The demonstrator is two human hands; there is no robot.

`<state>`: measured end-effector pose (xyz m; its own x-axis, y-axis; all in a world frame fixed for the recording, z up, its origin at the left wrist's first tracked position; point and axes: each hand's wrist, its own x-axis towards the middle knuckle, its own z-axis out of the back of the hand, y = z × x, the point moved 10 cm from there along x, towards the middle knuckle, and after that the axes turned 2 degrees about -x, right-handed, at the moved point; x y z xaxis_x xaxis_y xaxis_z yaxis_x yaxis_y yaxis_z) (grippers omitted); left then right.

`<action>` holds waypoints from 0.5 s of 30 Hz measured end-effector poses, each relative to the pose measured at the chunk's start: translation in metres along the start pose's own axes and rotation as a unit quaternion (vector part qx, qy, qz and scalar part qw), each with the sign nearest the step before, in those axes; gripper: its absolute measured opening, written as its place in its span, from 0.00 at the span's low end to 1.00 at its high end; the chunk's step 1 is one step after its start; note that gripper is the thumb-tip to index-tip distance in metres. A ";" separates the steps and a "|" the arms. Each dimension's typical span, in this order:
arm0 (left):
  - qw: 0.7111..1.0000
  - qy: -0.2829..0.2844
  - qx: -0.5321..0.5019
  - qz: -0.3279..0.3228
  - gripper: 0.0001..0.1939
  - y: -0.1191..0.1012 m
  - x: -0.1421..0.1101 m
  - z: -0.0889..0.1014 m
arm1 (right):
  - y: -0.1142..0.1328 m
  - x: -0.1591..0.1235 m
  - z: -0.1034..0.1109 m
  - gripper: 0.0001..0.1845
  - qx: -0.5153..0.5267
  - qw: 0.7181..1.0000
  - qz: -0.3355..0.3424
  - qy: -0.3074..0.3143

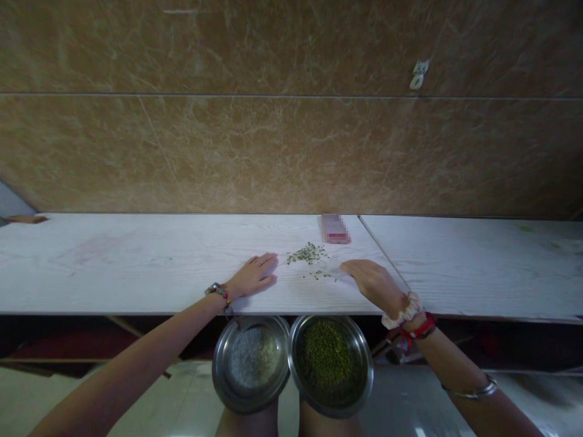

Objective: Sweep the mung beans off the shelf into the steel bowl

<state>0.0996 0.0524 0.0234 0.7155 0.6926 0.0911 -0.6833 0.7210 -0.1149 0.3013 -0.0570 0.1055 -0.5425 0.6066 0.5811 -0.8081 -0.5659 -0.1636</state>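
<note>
My left hand [254,275] lies flat on the white tabletop [113,267], fingers stretched out, left of a scattered patch of small green beans [308,252]. My right hand [373,282] is closed, its fingers pressed together and pointing left toward the beans. A faint whitish patch shows by its fingertips, and whatever the fingers hold is hidden. Below the table edge, two metal bowls rest on my knees. The left bowl [219,376] contains white grains [254,357] that look like rice. The right bowl [367,379] contains green beans [327,353].
Behind the beans, a pinkish, partly blurred flat packet [334,229] lies near the tiled wall [273,152]. A seam [382,250] crosses the tabletop at the right. Dark open shelves [82,340] run under the table. A small brown piece [27,218] lies at the far left.
</note>
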 end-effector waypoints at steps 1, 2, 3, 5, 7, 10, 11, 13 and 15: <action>1.000 0.000 -0.002 -0.002 0.25 0.000 0.000 0.000 | 0.001 0.000 0.000 0.20 0.002 1.000 0.003 0.004; 1.000 -0.001 -0.004 -0.002 0.25 0.000 0.000 0.000 | 0.002 0.002 -0.001 0.20 0.004 1.000 0.007 0.007; 1.000 -0.002 -0.005 -0.002 0.25 0.000 0.000 0.000 | 0.004 0.004 -0.002 0.20 0.006 1.000 0.011 0.011; 1.000 0.000 -0.008 0.001 0.25 0.001 0.001 -0.001 | 0.007 0.010 -0.006 0.19 0.009 1.000 0.021 0.020; 1.000 0.003 -0.009 0.007 0.26 0.002 0.001 -0.002 | 0.011 0.016 -0.010 0.18 0.013 0.999 0.034 0.027; 1.000 0.001 -0.012 0.007 0.26 0.002 0.000 -0.001 | 0.016 0.021 -0.011 0.18 0.023 0.998 0.052 0.036; 1.000 -0.002 -0.013 0.004 0.26 0.002 0.000 -0.001 | 0.016 0.022 -0.010 0.18 0.027 0.997 0.057 0.037; 1.000 -0.008 -0.015 -0.002 0.25 0.001 0.001 0.000 | 0.018 0.024 -0.009 0.18 0.030 0.997 0.061 0.039; 1.000 -0.012 -0.016 -0.004 0.25 0.001 0.001 0.001 | 0.019 0.026 -0.008 0.17 0.028 0.997 0.060 0.038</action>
<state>0.0994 0.0535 0.0245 0.7172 0.6873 0.1153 -0.6722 0.7259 -0.1455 0.2702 -0.0479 0.1112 -0.6525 0.5720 0.4971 -0.7229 -0.6665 -0.1819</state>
